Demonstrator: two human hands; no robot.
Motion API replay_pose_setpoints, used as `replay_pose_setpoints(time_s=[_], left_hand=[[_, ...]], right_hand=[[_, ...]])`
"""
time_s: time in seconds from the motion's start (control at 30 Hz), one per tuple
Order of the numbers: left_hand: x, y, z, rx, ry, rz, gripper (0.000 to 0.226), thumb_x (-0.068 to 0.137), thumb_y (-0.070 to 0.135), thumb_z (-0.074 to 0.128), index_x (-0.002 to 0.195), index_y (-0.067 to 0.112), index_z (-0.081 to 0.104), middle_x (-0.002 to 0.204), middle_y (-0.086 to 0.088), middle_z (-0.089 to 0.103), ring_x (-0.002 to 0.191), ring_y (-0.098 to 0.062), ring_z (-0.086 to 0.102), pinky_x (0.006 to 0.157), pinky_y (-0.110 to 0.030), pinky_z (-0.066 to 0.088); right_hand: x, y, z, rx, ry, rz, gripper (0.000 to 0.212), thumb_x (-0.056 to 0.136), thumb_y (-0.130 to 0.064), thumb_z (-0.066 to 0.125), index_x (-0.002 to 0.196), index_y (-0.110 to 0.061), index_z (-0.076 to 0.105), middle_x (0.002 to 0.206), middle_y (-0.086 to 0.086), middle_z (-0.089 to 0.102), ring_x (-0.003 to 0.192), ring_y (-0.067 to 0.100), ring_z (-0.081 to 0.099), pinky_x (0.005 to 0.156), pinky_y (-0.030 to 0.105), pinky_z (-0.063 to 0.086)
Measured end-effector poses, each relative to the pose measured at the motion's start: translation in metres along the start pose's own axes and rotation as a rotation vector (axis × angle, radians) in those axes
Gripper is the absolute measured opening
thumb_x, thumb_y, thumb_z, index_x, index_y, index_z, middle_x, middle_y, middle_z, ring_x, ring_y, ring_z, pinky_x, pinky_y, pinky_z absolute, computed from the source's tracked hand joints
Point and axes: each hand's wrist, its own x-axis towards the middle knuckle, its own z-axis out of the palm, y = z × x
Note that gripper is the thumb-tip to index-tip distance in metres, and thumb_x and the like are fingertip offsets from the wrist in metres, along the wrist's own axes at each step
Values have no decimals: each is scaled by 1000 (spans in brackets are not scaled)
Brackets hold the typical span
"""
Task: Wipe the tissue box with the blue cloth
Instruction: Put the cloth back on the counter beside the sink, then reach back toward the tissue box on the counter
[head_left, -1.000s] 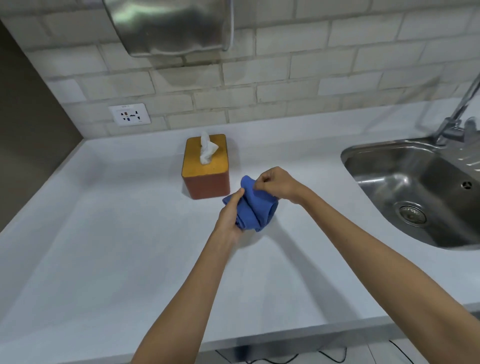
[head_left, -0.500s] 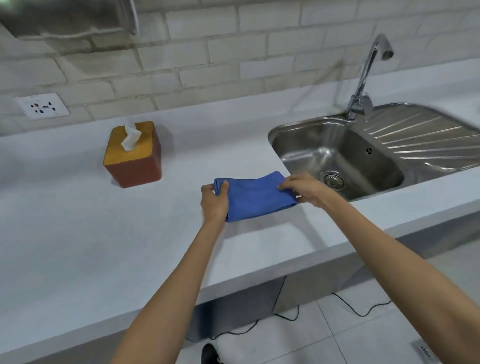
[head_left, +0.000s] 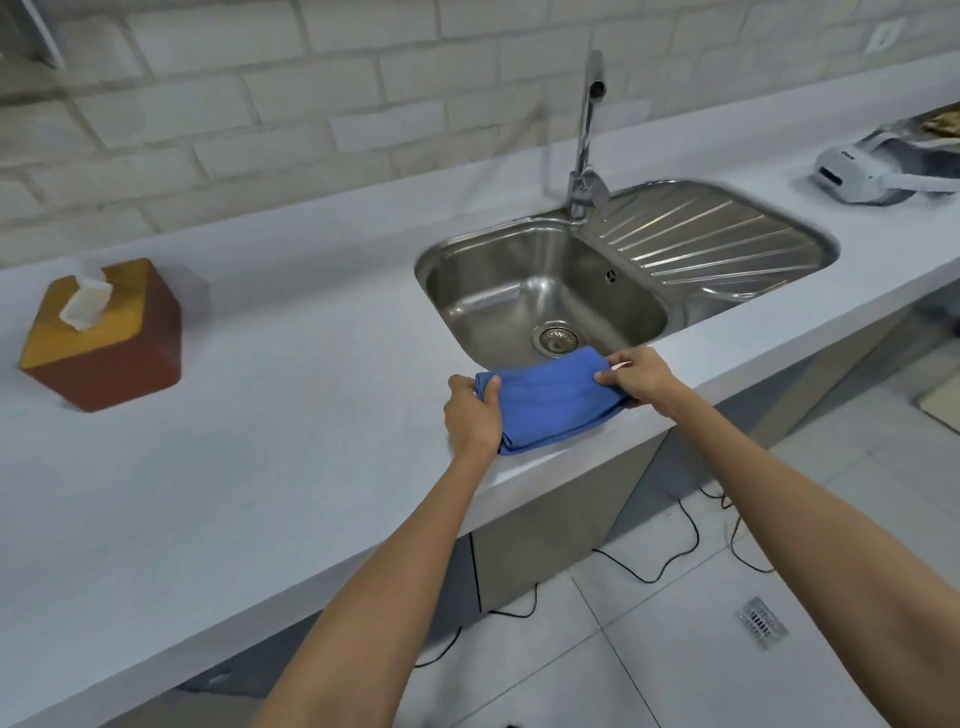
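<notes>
The tissue box (head_left: 106, 338) is a brown cube with a yellow-wood top and a white tissue sticking out; it stands on the white counter at the far left. A folded blue cloth (head_left: 550, 402) is stretched flat between my hands, just in front of the sink near the counter's front edge. My left hand (head_left: 474, 415) grips the cloth's left end. My right hand (head_left: 636, 376) pinches its right end. Both hands are well to the right of the tissue box, apart from it.
A steel sink (head_left: 545, 296) with drainboard and tall tap (head_left: 589, 130) lies right behind the cloth. A white headset-like device (head_left: 872, 171) rests at the far right of the counter (head_left: 260, 441). Below the counter edge are tiled floor and black cables (head_left: 675, 545).
The cloth went from bunched next to the tissue box to folded flat and held out between both hands. Hands and view moved right, toward the sink; the box now sits far left.
</notes>
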Motion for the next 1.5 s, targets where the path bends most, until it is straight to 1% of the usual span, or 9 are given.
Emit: replay_pose_setpoints(time_s=[0.23,0.43,0.63,0.77,0.83,0.9,1.07,1.3,1.5], left_hand=[[6,-5,26,155,-44,-25,31,95,24,50,112,-2,47,113,-18,62,101,-33,59,78,-32,43],[0,-10,30,318,-25,29,37,91,17,56,123,3,43,123,-15,54,104,-34,58,72,-31,38],[-2,-12,20,302,-64,16,48,91,20,57,132,4,37,131,-18,49,112,-34,55,84,-35,44],[5,-7,-3,199,-102,-44,43,95,26,51,131,7,41,129,-18,55,113,-32,58,98,-37,46],[8,-2,-18,70,-129,-107,37,96,29,49,126,7,46,124,-17,59,98,-29,64,85,-37,54],[12,4,-37,-57,-142,-155,34,96,28,47,122,7,50,112,-16,61,83,-25,63,67,-27,53],[24,11,-99,-314,-53,-203,17,98,24,43,105,11,50,88,-10,59,65,-15,59,61,-24,50],[48,-6,-207,-528,209,-272,12,100,19,37,105,9,43,74,-8,55,61,-17,56,57,-25,44],[80,-34,-292,-588,364,-319,13,100,21,35,104,10,40,73,-7,52,59,-16,53,56,-24,41]], right_hand=[[22,22,-2,-165,107,-1,32,80,-17,69,110,-10,64,107,13,67,95,28,61,82,36,48],[20,31,6,-371,181,-143,50,79,-16,68,125,-10,49,122,19,54,109,35,55,80,35,41],[12,23,10,-800,136,-237,34,93,-21,47,126,-20,56,129,18,42,119,34,42,93,40,39],[7,-4,18,-684,167,-322,34,91,-22,51,124,-14,58,126,20,46,118,37,45,98,43,40],[4,-23,29,-551,112,-379,34,90,-20,52,122,-12,60,124,21,53,120,35,47,100,45,41],[2,-44,45,-428,49,-412,30,89,-18,54,115,-7,63,117,22,61,117,32,51,97,39,44],[-6,-99,94,-168,-84,-440,24,87,-18,58,102,0,66,104,17,70,98,29,63,77,26,42],[-15,-179,167,-25,-296,-463,31,87,-22,61,112,-3,63,92,11,61,84,22,57,77,27,45],[-19,-241,241,60,-429,-443,32,89,-13,59,115,5,60,94,14,58,63,13,53,39,3,37]])
